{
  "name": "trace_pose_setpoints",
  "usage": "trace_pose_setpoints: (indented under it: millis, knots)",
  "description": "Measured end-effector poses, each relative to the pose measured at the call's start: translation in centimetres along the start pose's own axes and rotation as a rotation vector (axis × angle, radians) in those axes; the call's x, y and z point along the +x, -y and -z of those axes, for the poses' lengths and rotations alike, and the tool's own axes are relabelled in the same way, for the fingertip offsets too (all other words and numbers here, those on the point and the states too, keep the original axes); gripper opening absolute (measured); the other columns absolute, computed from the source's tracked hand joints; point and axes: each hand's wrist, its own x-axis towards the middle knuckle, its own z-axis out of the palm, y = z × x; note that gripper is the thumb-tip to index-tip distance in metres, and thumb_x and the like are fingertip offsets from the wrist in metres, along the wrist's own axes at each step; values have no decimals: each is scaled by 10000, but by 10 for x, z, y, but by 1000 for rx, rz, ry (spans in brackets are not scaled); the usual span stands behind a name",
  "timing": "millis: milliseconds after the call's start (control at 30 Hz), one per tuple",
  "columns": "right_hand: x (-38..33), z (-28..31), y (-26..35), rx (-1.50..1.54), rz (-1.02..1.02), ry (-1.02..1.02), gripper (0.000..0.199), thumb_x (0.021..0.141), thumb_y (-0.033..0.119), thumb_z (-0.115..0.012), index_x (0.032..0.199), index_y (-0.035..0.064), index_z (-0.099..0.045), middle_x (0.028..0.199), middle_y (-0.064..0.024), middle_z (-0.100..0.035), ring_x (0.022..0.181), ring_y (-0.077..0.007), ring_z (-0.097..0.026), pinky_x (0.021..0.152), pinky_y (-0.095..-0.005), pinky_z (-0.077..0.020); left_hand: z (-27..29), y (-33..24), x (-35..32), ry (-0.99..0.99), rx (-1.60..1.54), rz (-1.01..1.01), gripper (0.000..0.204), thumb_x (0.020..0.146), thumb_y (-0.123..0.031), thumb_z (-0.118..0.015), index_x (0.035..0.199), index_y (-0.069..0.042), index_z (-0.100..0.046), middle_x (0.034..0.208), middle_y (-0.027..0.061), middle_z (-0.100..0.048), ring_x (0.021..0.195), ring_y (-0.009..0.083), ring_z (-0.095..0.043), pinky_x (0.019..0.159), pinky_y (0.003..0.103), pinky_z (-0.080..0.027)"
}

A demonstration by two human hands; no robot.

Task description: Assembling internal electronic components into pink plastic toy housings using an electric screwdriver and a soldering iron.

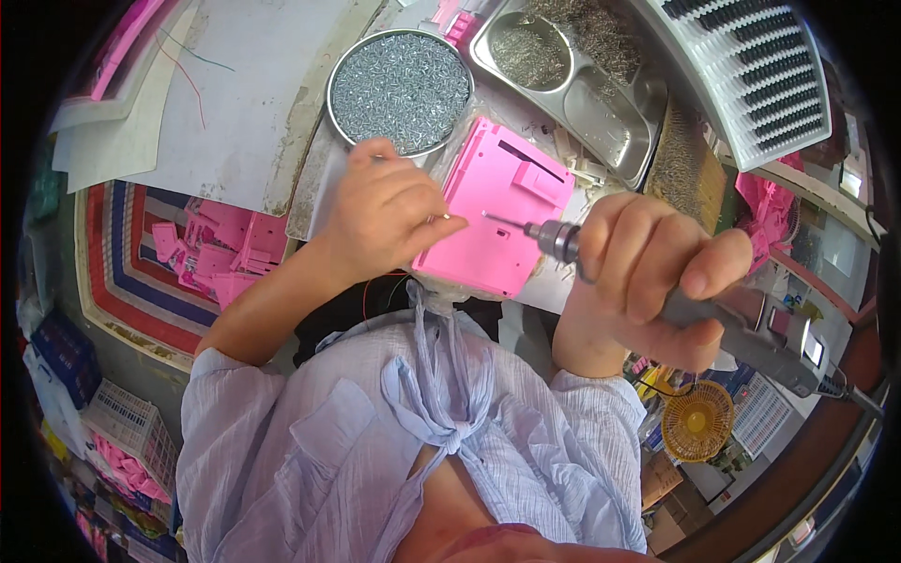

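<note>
A flat pink plastic housing (pixel 474 246) lies in front of me on a wrapped pad. My right hand (pixel 648 272) is wrapped round a grey electric screwdriver (pixel 746 340), held tilted, its thin bit pointing left over the housing. Whether the bit touches the plastic I cannot tell. At the housing's left edge, my left hand (pixel 389 211) is closed, thumb and forefinger pinching a small shiny screw (pixel 447 217). Just beyond that hand stands a round metal bowl (pixel 333 108) full of silver screws.
A divided steel tray (pixel 638 141) with small metal parts stands at the back, beside a white rack with black rows (pixel 765 80). Pink parts (pixel 216 249) fill a striped-lined box to the left. A cord (pixel 859 399) trails from the screwdriver at right.
</note>
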Motion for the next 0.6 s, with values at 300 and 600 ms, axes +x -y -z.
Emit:
trace_pose_setpoints:
  millis: [300, 600]
  knots:
    - [26, 32, -70, -50, 89, -111, 312, 987, 230, -681, 1095, 29, -469, 661, -58, -519, 503, -143, -468, 498, -334, -420, -13, -5, 7, 50, 132, -110, 157, 832, -136, -723, 857, -118, -569, 1143, 53, -714, 1137, 211, -666, 1065, 470, -338]
    - [27, 38, -75, -82, 3, -56, 228, 993, 231, -602, 1083, 45, -505, 644, -46, -499, 540, -163, -476, 591, -369, -439, -17, -5, -2, 70, 129, -42, 127, 851, -102, -696, 845, -104, -569, 1242, 39, -719, 1224, 175, -657, 888, 404, -343]
